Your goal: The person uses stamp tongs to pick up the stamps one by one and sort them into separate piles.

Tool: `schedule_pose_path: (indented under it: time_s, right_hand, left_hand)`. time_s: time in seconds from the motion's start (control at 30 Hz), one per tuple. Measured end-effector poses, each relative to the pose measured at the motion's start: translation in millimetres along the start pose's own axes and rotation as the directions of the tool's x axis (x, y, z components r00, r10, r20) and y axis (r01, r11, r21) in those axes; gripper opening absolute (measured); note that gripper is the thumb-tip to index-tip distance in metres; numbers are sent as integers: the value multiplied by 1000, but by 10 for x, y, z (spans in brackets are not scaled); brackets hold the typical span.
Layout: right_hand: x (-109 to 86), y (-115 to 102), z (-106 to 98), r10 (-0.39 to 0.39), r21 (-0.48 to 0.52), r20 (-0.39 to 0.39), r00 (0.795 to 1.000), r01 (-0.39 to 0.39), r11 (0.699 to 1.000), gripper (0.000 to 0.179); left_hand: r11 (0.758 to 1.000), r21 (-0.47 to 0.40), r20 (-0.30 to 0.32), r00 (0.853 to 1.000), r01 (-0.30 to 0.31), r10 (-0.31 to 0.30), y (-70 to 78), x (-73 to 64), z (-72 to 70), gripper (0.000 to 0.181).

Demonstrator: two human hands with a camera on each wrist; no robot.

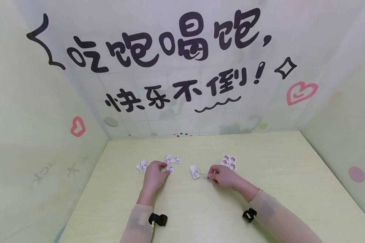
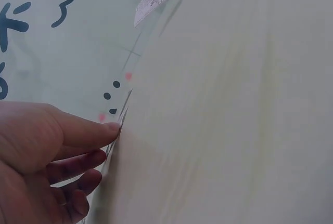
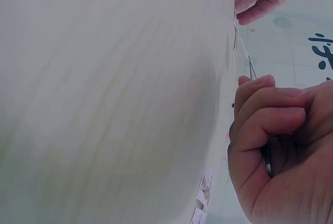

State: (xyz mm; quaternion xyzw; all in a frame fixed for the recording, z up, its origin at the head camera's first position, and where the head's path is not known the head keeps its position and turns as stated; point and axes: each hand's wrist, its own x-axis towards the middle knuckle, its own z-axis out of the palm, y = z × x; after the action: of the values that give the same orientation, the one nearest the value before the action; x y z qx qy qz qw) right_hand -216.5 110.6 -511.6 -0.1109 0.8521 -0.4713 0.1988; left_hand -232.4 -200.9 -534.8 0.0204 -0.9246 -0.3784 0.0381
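My left hand (image 1: 154, 175) is over the left side of the table, its thumb and index finger pinching a small white printed card (image 1: 170, 168) at its edges. In the left wrist view the thumb (image 2: 91, 132) shows at the card's edge, with the other fingers loosely bent. My right hand (image 1: 222, 176) grips thin metal tweezers (image 3: 252, 67), their handle partly hidden by curled fingers. At the tweezers' tips is another small printed card (image 1: 194, 172), tilted above the table in the left wrist view (image 2: 152, 3).
Two overlapping cards (image 1: 142, 166) lie left of my left hand, and more cards (image 1: 175, 160) lie just beyond it. Behind my right hand is a group of several cards with coloured pictures (image 1: 232, 158). Printed walls (image 1: 182, 125) enclose the pale wooden table (image 1: 188, 209).
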Motion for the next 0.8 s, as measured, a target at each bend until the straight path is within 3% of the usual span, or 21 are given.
schedule_pose_path:
  time_s: [0.4, 0.8]
  right_hand:
    - [128, -47, -7, 44, 27, -74, 996, -42, 999, 17]
    - [346, -176, 127, 105, 108, -113, 988, -93, 990, 18]
  left_hand:
    - [999, 34, 18, 1000, 10, -11, -6, 11, 3, 28]
    - [999, 34, 25, 1000, 3, -4, 0, -1, -6, 26]
